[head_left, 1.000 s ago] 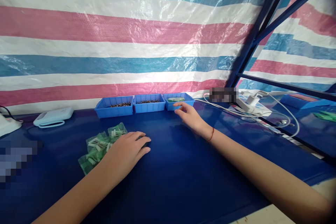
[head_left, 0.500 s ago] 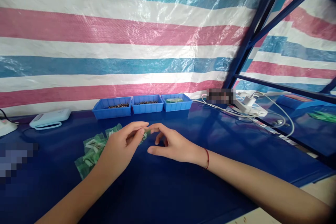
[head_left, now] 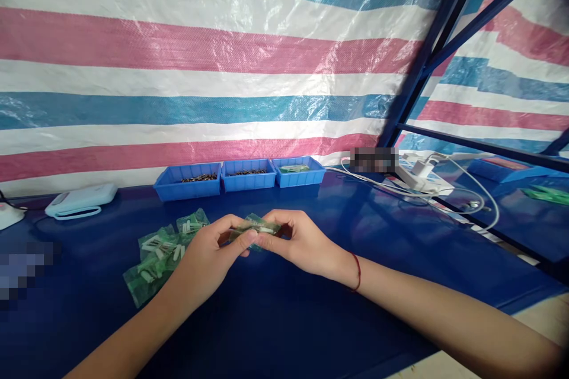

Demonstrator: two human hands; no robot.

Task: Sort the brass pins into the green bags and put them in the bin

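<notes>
A small green plastic bag [head_left: 254, 226] with a pale, slim piece inside is stretched between my two hands, above the dark blue table [head_left: 284, 320]. My left hand [head_left: 222, 246] grips its left side, thumb in front and fingers behind. On the other side, my right hand [head_left: 300, 240] pinches it between thumb and fingers, a red string round the wrist. Left of my left hand lies a pile of green bags [head_left: 157, 251] holding white plugs and screw-like pieces; my left forearm and hand hide part of the pile.
Three blue bins stand at the back: the left bin [head_left: 186, 190] and middle bin [head_left: 249, 182] hold small metal parts, the right bin [head_left: 300, 178] green bags. A light-blue device [head_left: 82, 200] lies left; a power strip [head_left: 427, 180] with white cables lies right, near a metal frame [head_left: 406, 100].
My right hand has closed on the bag's right side, with its thumb now by the left thumb. The bag has turned and shows more between the hands.
</notes>
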